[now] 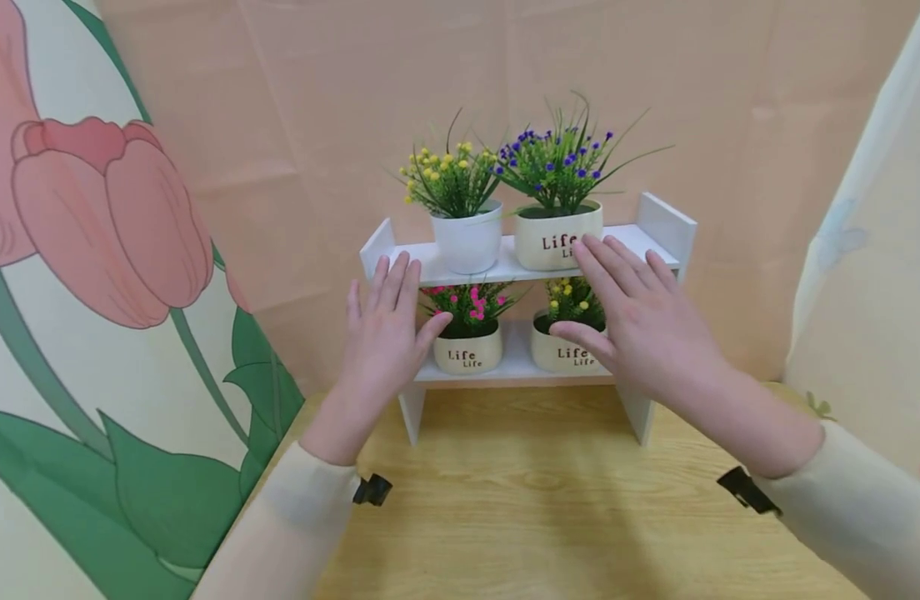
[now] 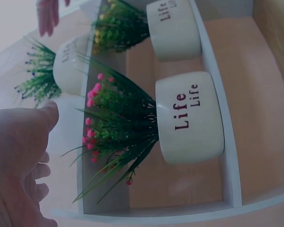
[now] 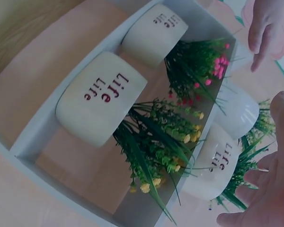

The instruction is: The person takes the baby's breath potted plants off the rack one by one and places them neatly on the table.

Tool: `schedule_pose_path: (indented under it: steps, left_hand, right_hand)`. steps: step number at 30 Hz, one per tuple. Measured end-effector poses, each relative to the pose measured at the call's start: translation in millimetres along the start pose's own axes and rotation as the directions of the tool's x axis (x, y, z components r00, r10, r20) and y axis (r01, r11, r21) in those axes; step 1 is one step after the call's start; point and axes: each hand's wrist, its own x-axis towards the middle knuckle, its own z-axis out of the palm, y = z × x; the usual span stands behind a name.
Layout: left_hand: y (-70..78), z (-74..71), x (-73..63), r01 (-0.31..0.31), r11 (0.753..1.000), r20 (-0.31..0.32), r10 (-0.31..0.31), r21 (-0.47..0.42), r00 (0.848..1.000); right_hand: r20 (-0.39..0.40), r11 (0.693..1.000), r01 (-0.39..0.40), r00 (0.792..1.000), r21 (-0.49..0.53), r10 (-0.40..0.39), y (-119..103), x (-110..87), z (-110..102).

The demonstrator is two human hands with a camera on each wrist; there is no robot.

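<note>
My left hand (image 1: 385,337) reaches up before the left side of a white two-tier shelf (image 1: 520,375), its fingers straight and holding nothing. On the right, my right hand (image 1: 643,321) is stretched out the same way and partly covers the pots behind it. The upper tier bears a white pot of yellow flowers (image 1: 467,237) and a cream "Life" pot of purple flowers (image 1: 553,237). Below stand a "Life" pot of pink flowers (image 2: 191,118) and a "Life" pot of yellow flowers (image 3: 102,99). Whether either hand touches anything cannot be told.
The shelf stands on a wood-grain table (image 1: 505,500) against a pinkish cloth backdrop (image 1: 385,92). A panel with large printed tulips (image 1: 115,217) rises at the left, and a pale panel (image 1: 872,275) at the right. Both sleeves carry a black clip (image 1: 372,490).
</note>
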Motion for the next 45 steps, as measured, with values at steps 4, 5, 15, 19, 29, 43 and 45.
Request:
schedule_pose_path:
  steps: [4,5,15,19,29,43,45]
  left_hand:
    - [-3.4,2.4,4.0,0.006,1.0,-0.001,-0.006,-0.001,1.0]
    - [-4.2,3.0,5.1,0.01,1.0,0.003,-0.01,-0.002,1.0]
    - [-16.8,15.8,12.0,0.04,0.999,0.042,-0.039,-0.02,0.998]
    - [-20.7,20.4,11.1,0.031,0.999,0.046,-0.029,-0.038,0.999]
    - [-22.7,28.5,11.3,0.016,0.998,0.043,-0.014,-0.068,0.999]
    - [-25.2,34.8,10.0,-0.024,0.992,-0.012,0.023,-0.128,1.0]
    - [-25.4,35.4,10.6,-0.031,0.991,-0.023,0.028,-0.129,0.999]
  right_hand:
    - [-0.023,1.0,0.007,1.0,0.013,-0.007,6,6.4,-2]
    - [-0.024,1.0,0.005,1.0,0.019,-0.004,7,7.8,-2]
    - [-0.016,0.998,-0.04,0.999,0.056,0.041,21,17.9,-5]
    - [0.011,0.994,-0.082,0.997,0.067,0.081,26,20.7,-7]
    - [0.051,0.978,-0.174,0.984,0.113,0.169,32,29.3,-7]
    - [0.177,0.912,-0.293,0.952,0.286,0.251,45,47.7,-7]
    - [0.181,0.891,-0.306,0.949,0.336,0.258,47,51.3,-7]
